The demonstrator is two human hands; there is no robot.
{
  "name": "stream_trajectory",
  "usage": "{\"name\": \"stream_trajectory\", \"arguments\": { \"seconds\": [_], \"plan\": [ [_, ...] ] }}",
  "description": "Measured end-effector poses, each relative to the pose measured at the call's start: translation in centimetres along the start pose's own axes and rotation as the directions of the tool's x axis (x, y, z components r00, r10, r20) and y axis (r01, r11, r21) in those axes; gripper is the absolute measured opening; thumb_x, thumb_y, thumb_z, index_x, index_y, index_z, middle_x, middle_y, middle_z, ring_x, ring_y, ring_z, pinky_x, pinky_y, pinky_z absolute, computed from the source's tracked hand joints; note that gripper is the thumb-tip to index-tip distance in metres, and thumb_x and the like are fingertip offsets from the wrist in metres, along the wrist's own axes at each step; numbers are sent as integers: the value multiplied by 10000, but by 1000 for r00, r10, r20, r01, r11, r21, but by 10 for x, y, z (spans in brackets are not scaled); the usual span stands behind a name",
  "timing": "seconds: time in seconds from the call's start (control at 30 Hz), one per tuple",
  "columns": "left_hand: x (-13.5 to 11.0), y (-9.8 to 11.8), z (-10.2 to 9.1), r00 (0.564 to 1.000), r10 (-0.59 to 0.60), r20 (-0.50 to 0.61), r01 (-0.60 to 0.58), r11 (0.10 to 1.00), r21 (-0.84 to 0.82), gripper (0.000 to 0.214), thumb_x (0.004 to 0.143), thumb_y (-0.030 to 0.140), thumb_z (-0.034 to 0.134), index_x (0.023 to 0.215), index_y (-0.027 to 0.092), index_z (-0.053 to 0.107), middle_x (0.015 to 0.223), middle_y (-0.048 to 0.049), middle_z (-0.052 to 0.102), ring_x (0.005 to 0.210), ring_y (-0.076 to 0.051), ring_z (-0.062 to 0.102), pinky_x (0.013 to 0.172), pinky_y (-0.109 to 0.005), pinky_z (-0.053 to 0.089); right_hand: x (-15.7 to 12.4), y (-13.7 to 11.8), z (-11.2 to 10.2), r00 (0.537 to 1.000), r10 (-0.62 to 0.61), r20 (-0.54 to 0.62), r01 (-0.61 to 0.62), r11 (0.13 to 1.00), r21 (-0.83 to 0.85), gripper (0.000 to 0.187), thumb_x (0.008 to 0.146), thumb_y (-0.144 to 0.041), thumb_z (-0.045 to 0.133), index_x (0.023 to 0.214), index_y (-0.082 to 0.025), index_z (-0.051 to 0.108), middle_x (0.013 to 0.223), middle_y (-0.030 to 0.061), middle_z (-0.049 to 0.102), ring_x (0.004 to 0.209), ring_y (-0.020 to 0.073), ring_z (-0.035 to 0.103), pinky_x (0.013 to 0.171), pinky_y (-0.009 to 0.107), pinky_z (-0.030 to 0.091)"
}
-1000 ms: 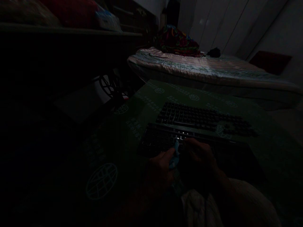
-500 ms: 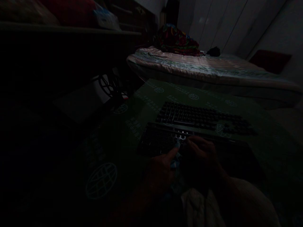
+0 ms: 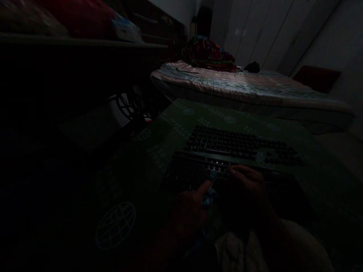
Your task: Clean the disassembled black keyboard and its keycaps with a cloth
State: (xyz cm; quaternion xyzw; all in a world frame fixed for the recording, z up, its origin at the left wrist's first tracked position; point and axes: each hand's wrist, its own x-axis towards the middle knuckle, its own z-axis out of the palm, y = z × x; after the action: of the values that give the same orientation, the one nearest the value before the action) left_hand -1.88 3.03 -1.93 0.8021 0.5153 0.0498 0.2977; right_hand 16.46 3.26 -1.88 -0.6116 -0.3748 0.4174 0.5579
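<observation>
Head camera view, very dim room. Nearest, at the bottom edge, lies a fold of pale fabric [image 3: 241,251], probably the person's clothing. Just beyond it the left hand [image 3: 188,209] is closed around a small light-blue cloth [image 3: 209,192], its forefinger stretched forward and pressing the cloth onto the near edge of a dark flat keyboard [image 3: 190,173]. The right hand [image 3: 245,189] sits just beside it, fingers curled down over the same edge; whether it grips anything cannot be told. The keyboard lies straight ahead of both hands, its long axis running left to right, and the left forefinger is the nearer to a few pale glinting spots at its middle. Behind it, parallel, lies a block of black keys in rows [image 3: 235,145]. Both rest on a green printed mat [image 3: 176,121]. Farther off stands a bed with a pale striped cover [image 3: 241,85], with a bundle of colourful cloth [image 3: 208,53] on it.
</observation>
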Motion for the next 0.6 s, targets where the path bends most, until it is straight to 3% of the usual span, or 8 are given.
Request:
{"name": "stream_trajectory", "arguments": {
  "seconds": [0.47,0.6],
  "plan": [
    [3,1,-4,1000,-1,4,1,1000,9,581,754,265,503,1324,298,396,865,-26,709,707,-180,652,608,-238,453,1,4,-2,999,16,47,-17,1000,22,276,609,-388,709,680,-125,670,501,-2,547,429,92,465,373,185,353],
    [3,2,-6,1000,4,6,-4,1000,-22,602,747,259,526,1331,298,382,950,-33,702,786,-183,659,655,-235,466,1,4,-2,996,15,91,-19,999,41,267,622,-389,705,678,-131,667,499,-6,544,428,88,466,377,180,358]
  ]
}}
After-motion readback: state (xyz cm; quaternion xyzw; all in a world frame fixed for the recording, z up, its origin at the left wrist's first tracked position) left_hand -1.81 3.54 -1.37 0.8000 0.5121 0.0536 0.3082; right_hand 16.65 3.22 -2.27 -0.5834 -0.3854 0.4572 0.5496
